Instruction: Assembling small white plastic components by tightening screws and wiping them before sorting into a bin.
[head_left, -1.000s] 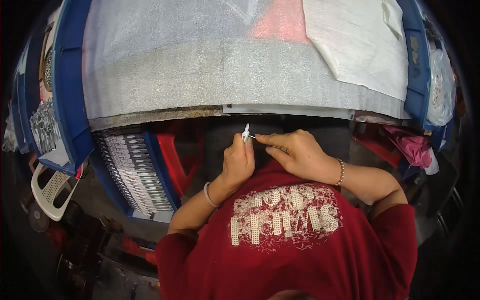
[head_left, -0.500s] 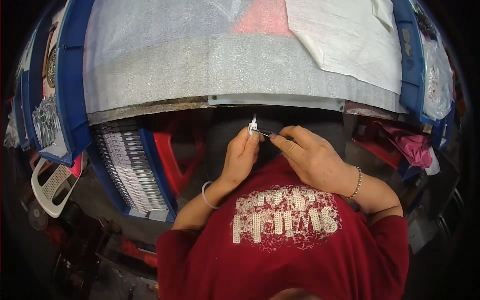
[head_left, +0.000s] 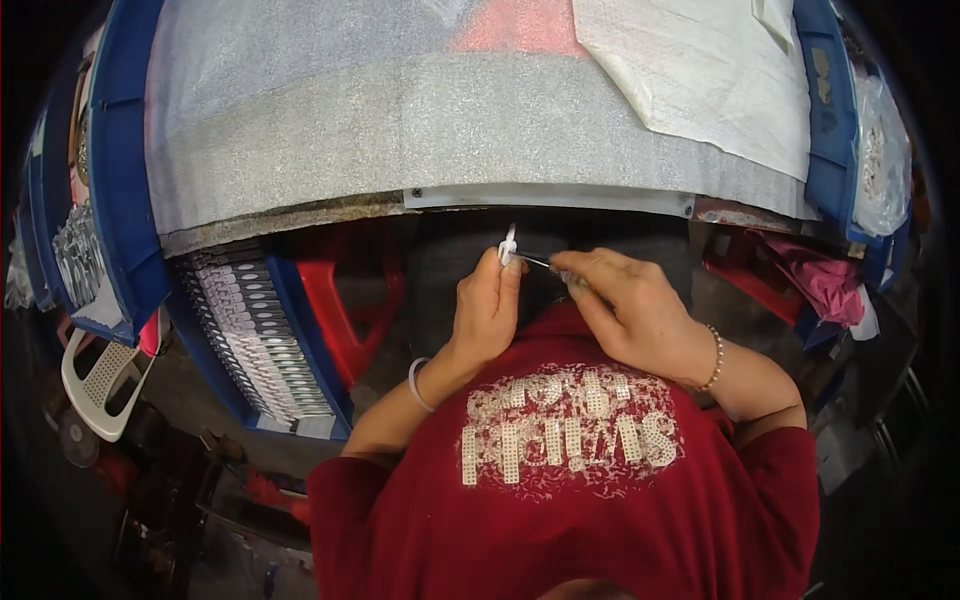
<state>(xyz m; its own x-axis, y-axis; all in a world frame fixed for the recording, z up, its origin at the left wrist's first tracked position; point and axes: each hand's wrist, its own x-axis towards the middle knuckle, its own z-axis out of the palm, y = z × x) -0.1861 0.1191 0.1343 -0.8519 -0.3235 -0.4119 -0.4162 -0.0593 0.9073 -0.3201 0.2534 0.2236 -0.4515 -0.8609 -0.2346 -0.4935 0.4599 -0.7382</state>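
Note:
Close to the table's front edge, my left hand [head_left: 488, 305] is closed, pinching a small white part [head_left: 507, 248] between thumb and fingers. A thin pale tip sticks up from this part; its exact kind is too small to make out. My right hand [head_left: 628, 305] is closed around a slim tool with a dark metal shaft [head_left: 533, 260]. The shaft points left, and its end meets the white part just above my left thumb. My right fingers hide the rest of the tool.
Grey foam sheeting covers the table [head_left: 280, 150], with a white cloth [head_left: 700, 90] at its right. Blue bins [head_left: 125, 150] flank it. Below left, a blue crate [head_left: 320, 350] holds rows of small dark and pale parts. A red stool [head_left: 340, 310] stands beside it.
The view has shifted slightly. My right hand has drawn a little to the right and turned, with the tool still against the white part. My left hand keeps its pinch.

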